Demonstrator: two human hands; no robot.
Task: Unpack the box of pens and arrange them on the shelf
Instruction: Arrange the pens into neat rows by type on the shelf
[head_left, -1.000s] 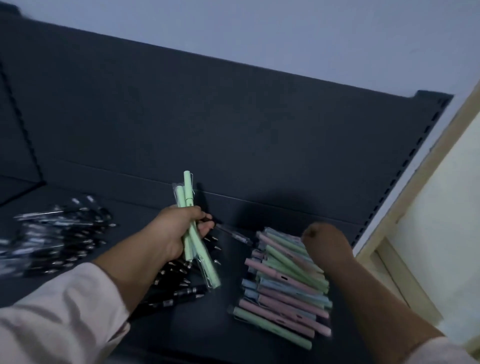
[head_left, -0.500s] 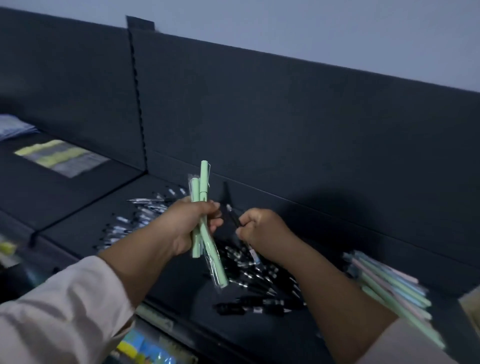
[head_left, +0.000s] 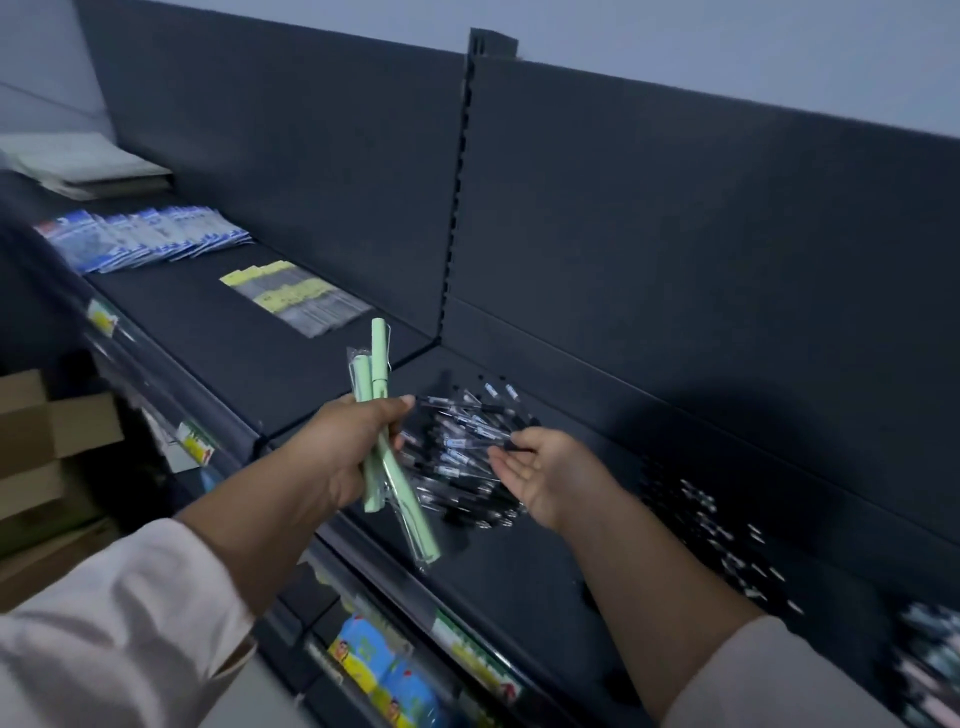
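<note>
My left hand (head_left: 343, 447) grips a few pale green pens (head_left: 377, 364) in clear sleeves, held upright above the front of the dark shelf (head_left: 519, 577). My right hand (head_left: 543, 475) hovers palm up with relaxed fingers at the right edge of a pile of black pens (head_left: 457, 441). A black pen tip lies at its fingertips. A second scatter of black pens (head_left: 727, 540) lies further right. Blurred pastel pens (head_left: 930, 665) show at the right edge.
To the left, past a slotted upright (head_left: 457, 182), the shelf holds yellow-labelled packets (head_left: 296, 299) and blue packets (head_left: 140, 236). Cardboard boxes (head_left: 47, 431) stand at the far left. Colourful packs (head_left: 384, 670) sit on the shelf below.
The view has swung left from the pastel pens to the black pile. My right hand, which pinched a black pen half a second ago, now lies open beside that pile. My left hand keeps its green pens.
</note>
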